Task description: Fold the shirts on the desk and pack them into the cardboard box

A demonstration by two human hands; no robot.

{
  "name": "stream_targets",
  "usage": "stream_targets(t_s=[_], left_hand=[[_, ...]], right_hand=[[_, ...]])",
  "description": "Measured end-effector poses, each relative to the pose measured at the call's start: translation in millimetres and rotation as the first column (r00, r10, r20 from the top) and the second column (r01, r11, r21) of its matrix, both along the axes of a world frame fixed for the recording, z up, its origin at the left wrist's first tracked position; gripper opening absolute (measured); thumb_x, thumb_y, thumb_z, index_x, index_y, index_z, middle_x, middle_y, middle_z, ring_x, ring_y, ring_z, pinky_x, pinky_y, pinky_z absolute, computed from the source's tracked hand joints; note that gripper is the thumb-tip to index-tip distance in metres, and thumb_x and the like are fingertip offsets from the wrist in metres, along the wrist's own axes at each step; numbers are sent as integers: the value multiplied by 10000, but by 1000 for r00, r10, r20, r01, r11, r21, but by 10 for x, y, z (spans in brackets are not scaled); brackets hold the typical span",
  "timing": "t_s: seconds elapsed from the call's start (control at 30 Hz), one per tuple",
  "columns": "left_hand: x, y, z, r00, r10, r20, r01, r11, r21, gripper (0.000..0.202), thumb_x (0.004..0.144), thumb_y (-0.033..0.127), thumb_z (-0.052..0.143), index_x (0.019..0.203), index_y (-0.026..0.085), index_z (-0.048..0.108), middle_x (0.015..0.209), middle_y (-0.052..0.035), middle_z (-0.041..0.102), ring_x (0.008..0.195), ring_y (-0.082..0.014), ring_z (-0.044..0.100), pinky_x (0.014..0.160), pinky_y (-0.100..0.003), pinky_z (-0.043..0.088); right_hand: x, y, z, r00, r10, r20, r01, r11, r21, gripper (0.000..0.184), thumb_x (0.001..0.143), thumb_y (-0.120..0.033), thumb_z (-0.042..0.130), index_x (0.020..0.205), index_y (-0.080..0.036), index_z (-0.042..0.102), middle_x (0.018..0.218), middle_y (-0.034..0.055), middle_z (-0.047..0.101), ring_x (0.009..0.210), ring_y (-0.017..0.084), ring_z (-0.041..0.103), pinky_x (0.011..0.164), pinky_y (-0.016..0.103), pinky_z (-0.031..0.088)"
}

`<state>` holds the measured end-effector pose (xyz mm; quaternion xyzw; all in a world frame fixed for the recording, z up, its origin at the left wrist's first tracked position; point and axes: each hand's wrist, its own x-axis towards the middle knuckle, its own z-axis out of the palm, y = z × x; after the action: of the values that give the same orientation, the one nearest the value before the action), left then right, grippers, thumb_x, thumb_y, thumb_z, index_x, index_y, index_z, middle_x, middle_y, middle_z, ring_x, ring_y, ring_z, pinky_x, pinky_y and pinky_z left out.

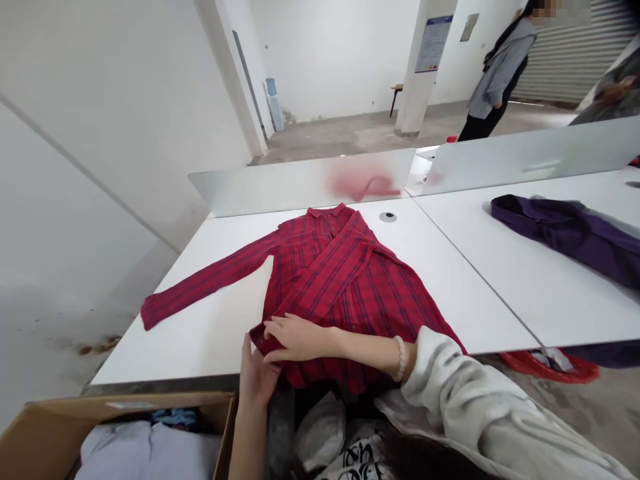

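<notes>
A red plaid shirt (pixel 320 267) with dark blue lines lies on the white table, collar toward the divider. One of its sleeves stretches out to the left, while the other is laid slantwise across the shirt's front. At the near left edge of the shirt, both hands meet at the cuff of the crossed sleeve. My left hand (pixel 259 370) holds the cuff from below, thumb up. Reaching over from the right, my right hand (pixel 295 337) pinches the cuff from above, with part of its fingers against the cloth. The shirt's lower hem hangs at the table's front edge.
An open cardboard box (pixel 125 402) with folded clothes stands at the lower left. A frosted divider (pixel 300 185) runs along the back of the white table (pixel 210 333). Purple clothing (pixel 575 233) lies to the right, above a red bag (pixel 585 370). A person (pixel 505 73) stands beyond.
</notes>
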<state>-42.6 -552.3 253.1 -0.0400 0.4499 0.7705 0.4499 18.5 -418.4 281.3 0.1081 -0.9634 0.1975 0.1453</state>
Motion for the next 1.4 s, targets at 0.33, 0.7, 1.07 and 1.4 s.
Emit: stream_targets(t_s=[0.33, 0.7, 1.07, 1.4], left_hand=[[124, 256, 98, 978, 203, -56, -210, 956, -203, 250, 817, 21, 513, 986, 137, 657, 860, -34, 739, 875, -160, 694, 876, -311, 550], [168, 257, -168, 945, -45, -324, -64, 946, -318, 510, 772, 138, 607, 1263, 213, 490, 1248, -77, 607, 1167, -212, 560, 1026, -377, 435], [87, 260, -219, 547, -414, -728, -175, 793, -583, 762, 801, 421, 546, 1436, 164, 211, 1428, -150, 399, 1293, -256, 426, 1078, -411, 346], [-192, 131, 192, 356, -776, -521, -145, 505, -851, 812, 793, 563, 450, 1440, 127, 224, 847, -82, 686, 581, -231, 645, 632, -348, 492]], right_hand=[[885, 2359, 30, 459, -855, 240, 849, 502, 164, 519, 831, -103, 459, 1346, -82, 398, 1335, 229, 446, 1195, 321, 456, 943, 432, 397], [1391, 3246, -209, 230, -867, 441, 906, 356, 230, 545, 874, -268, 491, 1355, -27, 408, 1215, 229, 570, 1115, 283, 563, 902, 337, 437], [682, 2958, -522, 646, -763, 34, 714, 618, 329, 543, 968, -385, 222, 1465, -175, 281, 1524, 86, 228, 1417, 268, 131, 1125, 509, 149], [559, 3212, -641, 472, -859, 199, 783, 512, 353, 671, 938, -541, 151, 1495, -168, 178, 1541, 106, 152, 1417, 296, 104, 1117, 513, 163]])
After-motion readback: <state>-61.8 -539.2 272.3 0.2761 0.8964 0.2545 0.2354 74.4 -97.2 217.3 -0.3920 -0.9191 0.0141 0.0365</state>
